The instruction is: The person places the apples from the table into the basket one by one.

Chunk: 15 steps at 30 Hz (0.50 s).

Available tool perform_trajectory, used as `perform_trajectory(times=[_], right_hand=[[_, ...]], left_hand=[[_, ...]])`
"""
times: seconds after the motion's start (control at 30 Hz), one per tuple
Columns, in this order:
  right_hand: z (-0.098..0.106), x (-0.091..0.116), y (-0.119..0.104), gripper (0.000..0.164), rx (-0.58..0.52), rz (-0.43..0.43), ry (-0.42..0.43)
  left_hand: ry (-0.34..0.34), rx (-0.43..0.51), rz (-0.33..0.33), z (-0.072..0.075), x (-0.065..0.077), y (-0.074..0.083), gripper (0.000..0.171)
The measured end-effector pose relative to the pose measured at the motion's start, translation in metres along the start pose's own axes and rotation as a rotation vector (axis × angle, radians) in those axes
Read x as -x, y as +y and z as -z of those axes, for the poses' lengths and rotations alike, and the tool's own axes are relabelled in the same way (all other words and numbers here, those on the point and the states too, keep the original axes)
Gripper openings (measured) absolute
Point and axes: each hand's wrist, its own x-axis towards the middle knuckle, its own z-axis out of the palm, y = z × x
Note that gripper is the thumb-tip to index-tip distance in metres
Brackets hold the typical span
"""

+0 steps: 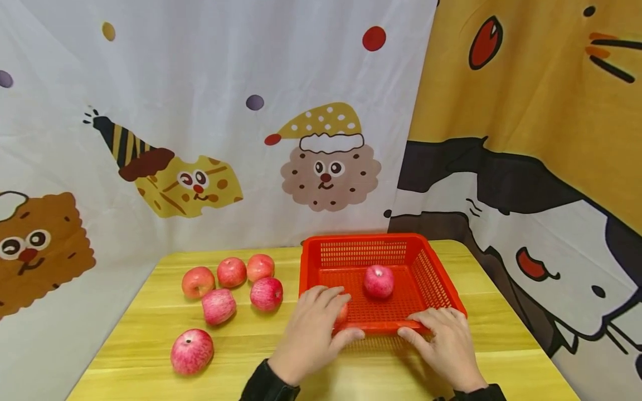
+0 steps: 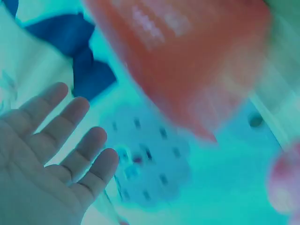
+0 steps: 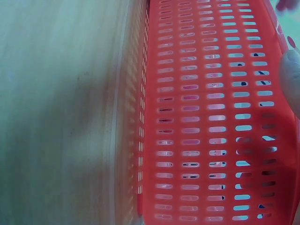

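A red plastic basket (image 1: pixel 371 326) with slotted walls stands on the table in the head view. My right hand (image 1: pixel 443 340) holds its front rim near the right corner, fingers over the rim and thumb on the outer wall. The thumb (image 3: pixel 291 77) shows beside the slotted wall in the right wrist view. Over the front left corner is my left hand (image 1: pixel 316 328), its fingers (image 2: pixel 77 112) loosely extended and spread in the left wrist view. One apple (image 1: pixel 378 281) lies inside the basket; another apple (image 1: pixel 343 315) there is mostly hidden behind the left hand.
Several red apples (image 1: pixel 219 306) sit in a group on the left of the wooden table (image 1: pixel 251 356). A single apple (image 1: pixel 192 351) lies nearer the front. A printed cartoon curtain (image 1: pixel 301 67) hangs behind and to the right.
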Motion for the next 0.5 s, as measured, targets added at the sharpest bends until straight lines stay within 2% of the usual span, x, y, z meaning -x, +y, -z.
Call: perform_trajectory(times=[0.1,0.2,0.3,0.4,0.5], right_hand=[[0.001,0.000,0.001,0.037,0.002,0.000,0.000],[0.001,0.000,0.000,0.037,0.005,-0.012,-0.008],[0.001,0.001,0.000,0.036,0.008,-0.025,-0.012],[0.001,0.001,0.001,0.036,0.010,-0.022,-0.013],[0.001,0.000,0.001,0.036,0.009,-0.012,-0.009]], left_hand=[[0.091,0.038,0.085,0.025,0.028,-0.025,0.060],[0.131,0.000,0.239,0.044,0.065,-0.059,0.059],[0.090,-0.085,0.416,0.054,0.101,-0.095,0.063],[-0.013,-0.160,0.566,0.056,0.133,-0.123,0.068],[-0.102,-0.199,0.644,0.054,0.155,-0.139,0.070]])
